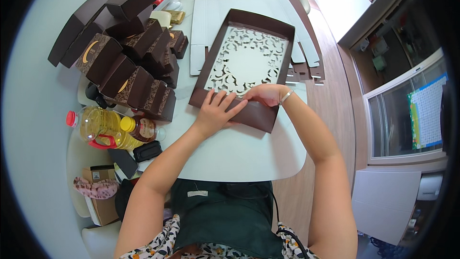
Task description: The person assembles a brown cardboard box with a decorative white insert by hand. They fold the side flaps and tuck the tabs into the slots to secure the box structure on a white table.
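Stacked boxes (139, 43) in leftward path

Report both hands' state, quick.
Left hand: open, fingers spread against the brown box's near wall.
Right hand: bent over the same wall; grip cannot be told.

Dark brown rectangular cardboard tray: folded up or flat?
Folded up: the tray has raised walls on all four sides; left hand and right hand at its near side.

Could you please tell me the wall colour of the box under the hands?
The box walls are dark brown, clearest in the head view.
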### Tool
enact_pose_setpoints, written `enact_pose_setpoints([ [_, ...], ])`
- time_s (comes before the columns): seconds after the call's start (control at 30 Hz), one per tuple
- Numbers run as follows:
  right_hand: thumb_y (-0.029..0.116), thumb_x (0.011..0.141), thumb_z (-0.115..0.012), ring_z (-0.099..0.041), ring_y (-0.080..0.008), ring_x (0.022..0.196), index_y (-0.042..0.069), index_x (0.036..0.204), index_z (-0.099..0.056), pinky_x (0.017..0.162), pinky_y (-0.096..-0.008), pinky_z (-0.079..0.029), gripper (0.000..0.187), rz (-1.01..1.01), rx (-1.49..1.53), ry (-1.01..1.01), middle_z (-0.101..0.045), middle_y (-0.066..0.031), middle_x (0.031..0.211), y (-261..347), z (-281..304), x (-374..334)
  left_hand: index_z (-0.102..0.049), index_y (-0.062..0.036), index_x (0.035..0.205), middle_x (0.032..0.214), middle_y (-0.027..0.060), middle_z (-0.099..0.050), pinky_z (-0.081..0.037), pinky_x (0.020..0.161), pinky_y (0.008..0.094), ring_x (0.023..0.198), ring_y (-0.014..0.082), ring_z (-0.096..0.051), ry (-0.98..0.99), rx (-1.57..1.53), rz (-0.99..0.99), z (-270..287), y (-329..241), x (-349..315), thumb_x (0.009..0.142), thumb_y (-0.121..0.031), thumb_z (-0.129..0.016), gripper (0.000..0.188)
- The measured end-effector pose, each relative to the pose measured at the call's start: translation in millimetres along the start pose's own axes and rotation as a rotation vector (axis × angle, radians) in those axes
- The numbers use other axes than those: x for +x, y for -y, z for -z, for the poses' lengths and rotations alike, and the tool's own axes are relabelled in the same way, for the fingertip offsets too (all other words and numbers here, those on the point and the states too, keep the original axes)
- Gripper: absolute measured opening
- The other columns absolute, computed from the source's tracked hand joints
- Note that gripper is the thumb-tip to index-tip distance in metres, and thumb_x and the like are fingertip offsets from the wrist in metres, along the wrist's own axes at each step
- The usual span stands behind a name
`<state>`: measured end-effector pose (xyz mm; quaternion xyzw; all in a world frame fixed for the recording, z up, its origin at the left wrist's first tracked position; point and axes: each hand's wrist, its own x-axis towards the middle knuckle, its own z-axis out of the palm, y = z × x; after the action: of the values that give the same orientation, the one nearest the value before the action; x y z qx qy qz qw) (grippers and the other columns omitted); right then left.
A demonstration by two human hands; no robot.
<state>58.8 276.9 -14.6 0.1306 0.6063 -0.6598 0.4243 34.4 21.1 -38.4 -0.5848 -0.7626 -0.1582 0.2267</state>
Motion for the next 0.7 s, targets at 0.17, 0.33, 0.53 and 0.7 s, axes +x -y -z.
enact_pose_setpoints([
  [0.17,0.015,0.096,-0.051,-0.066,-0.0161,0.076,-0.001,0.11,-0.063,0.065,-0.0305,-0.057,0.024,-0.09,0.106,0.331,-0.067,-0.0087,0.095,8.0,-3.2,-5.1,-0.059,-0.0317,0.136,0.133,0.0033,-0.057,-0.041,0.105,0.0517,0.118,0.0265,-0.055,-0.039,-0.005,-0.063,0.5,8.1,-10.7,0.056,-0.044,-0.079,0.084],
  [0.33,-0.003,0.093,-0.044,-0.07,-0.0207,0.101,0.0,0.123,-0.057,0.077,-0.0385,-0.062,0.033,-0.115,0.052,0.297,-0.068,-0.0123,0.107,5.5,-4.5,4.5,-0.058,-0.0335,0.136,0.131,0.0032,-0.059,-0.045,0.102,0.0514,0.117,0.0263,-0.056,-0.043,0.0,-0.071,0.9,15.7,-8.1,0.064,-0.047,-0.075,0.075],
  [0.53,-0.005,0.092,-0.057,-0.073,-0.0189,0.075,0.004,0.117,-0.059,0.066,-0.0329,-0.064,0.027,-0.229,-0.136,0.431,-0.071,-0.0089,0.1,3.2,9.0,38.5,-0.062,-0.0329,0.132,0.131,0.0037,-0.062,-0.047,0.101,0.0519,0.116,0.0274,-0.06,-0.109,-0.024,-0.069,-1.1,17.4,-2.4,0.07,-0.051,-0.066,0.065],
  [0.7,-0.007,0.087,-0.063,-0.073,-0.0176,0.084,0.003,0.113,-0.062,0.07,-0.0288,-0.063,0.027,-0.233,-0.117,0.433,-0.071,-0.0086,0.099,11.7,-3.5,50.4,-0.06,-0.0382,0.134,0.13,0.001,-0.06,-0.048,0.101,0.0517,0.116,0.0245,-0.058,-0.101,-0.034,-0.097,2.7,25.0,-9.4,0.062,-0.057,-0.072,0.075],
])
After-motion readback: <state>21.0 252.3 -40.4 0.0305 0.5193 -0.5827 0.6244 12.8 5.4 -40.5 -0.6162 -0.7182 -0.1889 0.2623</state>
